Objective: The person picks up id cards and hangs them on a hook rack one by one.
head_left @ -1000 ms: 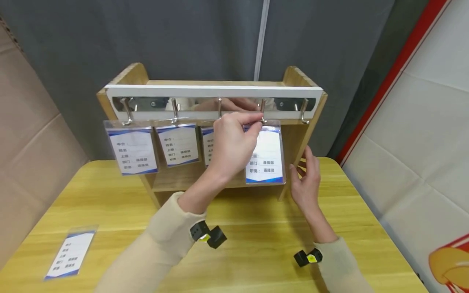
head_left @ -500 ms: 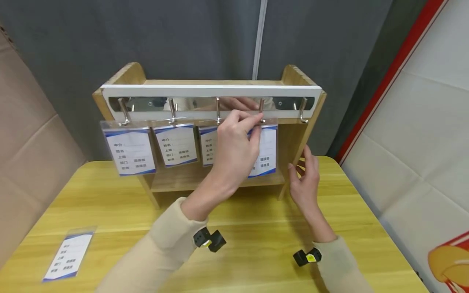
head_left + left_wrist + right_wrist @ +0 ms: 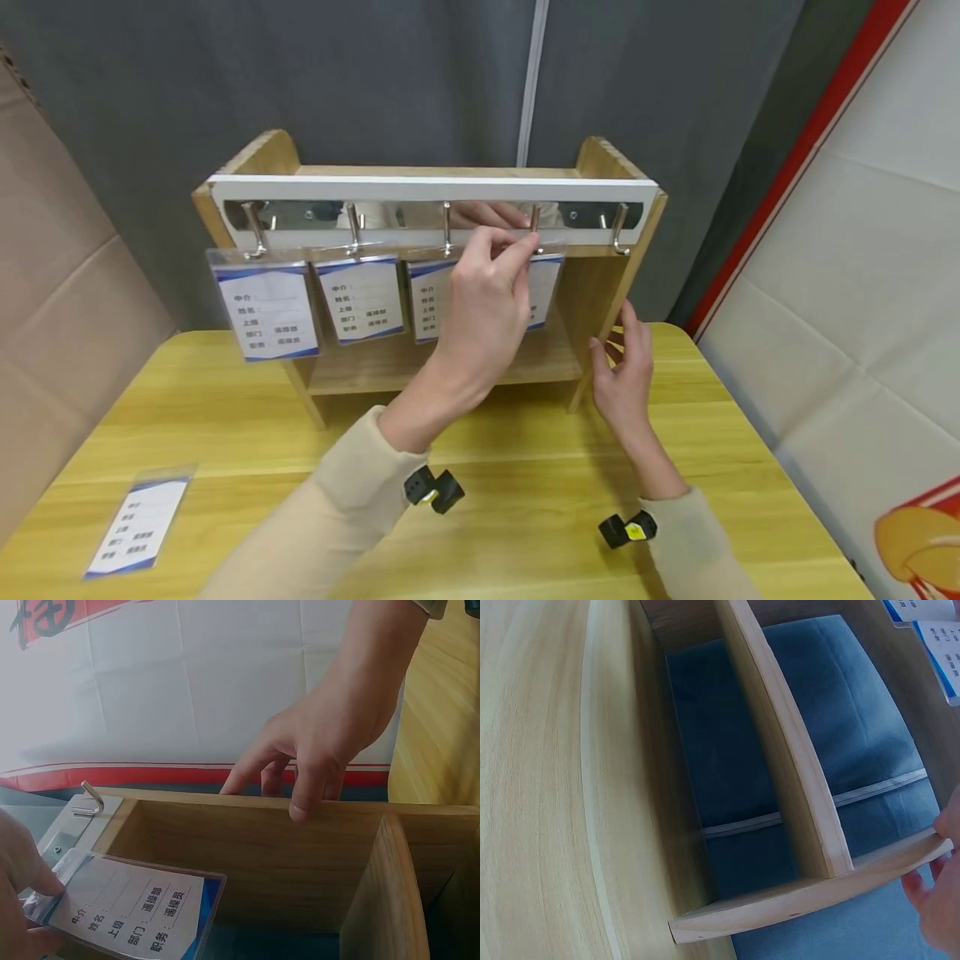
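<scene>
My left hand (image 3: 483,312) pinches the top of a name badge (image 3: 545,292) in a clear sleeve, right at the fourth hook (image 3: 535,218) of the rail. In the left wrist view this badge (image 3: 135,907) slants over the opening of the wooden shelf (image 3: 525,362), and the hole at its top is hidden by the fingers. My right hand (image 3: 626,375) grips the shelf's right side panel (image 3: 802,904), thumb on the front edge and fingers on the outer side. Three similar badges (image 3: 268,312) hang from the hooks to the left.
A fifth hook (image 3: 621,228) at the rail's right end bears no badge. Another badge (image 3: 138,529) lies flat on the yellow wooden table (image 3: 510,517) at the front left. Behind the shelf hangs a grey curtain (image 3: 390,83); a white wall panel (image 3: 847,250) stands at the right.
The held badge's lower end has swung back and up toward the shelf, while its top stays at the fourth hook. My left hand has turned slightly. The right hand keeps its place.
</scene>
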A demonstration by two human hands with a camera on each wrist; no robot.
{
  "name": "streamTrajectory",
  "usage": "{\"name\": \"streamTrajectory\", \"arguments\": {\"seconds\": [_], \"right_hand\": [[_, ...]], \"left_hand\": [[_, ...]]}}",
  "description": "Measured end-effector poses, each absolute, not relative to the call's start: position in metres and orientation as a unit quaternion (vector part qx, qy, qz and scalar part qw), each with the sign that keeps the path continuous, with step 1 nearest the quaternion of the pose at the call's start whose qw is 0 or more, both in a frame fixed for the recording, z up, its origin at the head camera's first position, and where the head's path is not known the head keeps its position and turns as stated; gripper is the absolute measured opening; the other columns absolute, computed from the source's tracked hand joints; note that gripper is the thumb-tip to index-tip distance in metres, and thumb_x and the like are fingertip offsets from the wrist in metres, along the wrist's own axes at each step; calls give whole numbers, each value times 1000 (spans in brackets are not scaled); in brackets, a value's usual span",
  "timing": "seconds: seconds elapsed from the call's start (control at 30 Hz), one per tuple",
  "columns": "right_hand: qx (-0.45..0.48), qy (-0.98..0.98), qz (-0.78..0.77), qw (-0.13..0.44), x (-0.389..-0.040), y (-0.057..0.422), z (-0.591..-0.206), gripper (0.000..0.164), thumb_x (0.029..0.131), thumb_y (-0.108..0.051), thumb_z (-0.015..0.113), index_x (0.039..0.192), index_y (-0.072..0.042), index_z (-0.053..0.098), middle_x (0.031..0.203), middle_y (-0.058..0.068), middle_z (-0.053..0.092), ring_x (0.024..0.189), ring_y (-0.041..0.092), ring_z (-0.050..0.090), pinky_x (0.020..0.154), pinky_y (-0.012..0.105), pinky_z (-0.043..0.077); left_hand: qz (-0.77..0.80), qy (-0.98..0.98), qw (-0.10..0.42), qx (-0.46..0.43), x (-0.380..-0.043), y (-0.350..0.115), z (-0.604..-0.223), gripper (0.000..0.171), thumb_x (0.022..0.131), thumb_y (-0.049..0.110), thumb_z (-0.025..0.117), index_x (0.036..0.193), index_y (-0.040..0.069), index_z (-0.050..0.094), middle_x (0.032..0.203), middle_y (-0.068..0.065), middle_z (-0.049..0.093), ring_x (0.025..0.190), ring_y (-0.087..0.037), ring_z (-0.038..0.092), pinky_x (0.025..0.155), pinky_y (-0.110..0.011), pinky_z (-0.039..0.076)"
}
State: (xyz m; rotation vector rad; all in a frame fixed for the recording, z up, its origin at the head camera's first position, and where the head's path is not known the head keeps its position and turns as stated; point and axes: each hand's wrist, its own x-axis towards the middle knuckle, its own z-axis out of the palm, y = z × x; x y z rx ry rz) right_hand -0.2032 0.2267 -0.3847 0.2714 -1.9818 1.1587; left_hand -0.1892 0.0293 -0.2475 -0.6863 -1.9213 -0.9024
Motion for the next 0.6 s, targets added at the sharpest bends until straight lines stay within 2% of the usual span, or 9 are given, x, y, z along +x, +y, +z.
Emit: {"name": "streamTrajectory", "arguments": {"seconds": [0.13,0.37,0.6], "right_hand": [[110,-785,455,406,-205,227,-387,65,93,15,62,153,-3,44,118,27,52,104,41,66,87,9,50],[123,-780,449,418,-200,218,-375,60,90,22,58,147,11,43,115,36,49,99,49,64,88,9,51],[108,-785,456,404,-205,227,-386,65,92,17,63,151,-1,46,118,30,52,102,41,66,87,6,49]], "left_hand": [[-369,-765,449,-275,-189,28,-249,24,94,-10,65,116,-6,74,106,-19,65,91,-26,68,82,-22,58],[-368,-752,468,-285,-182,22,-250,28,90,-14,67,117,-8,70,112,-21,62,100,-32,64,90,-30,58],[-319,-737,510,-309,-171,16,-256,22,94,-9,63,113,-5,72,121,-23,61,105,-35,62,81,-32,58]]}}
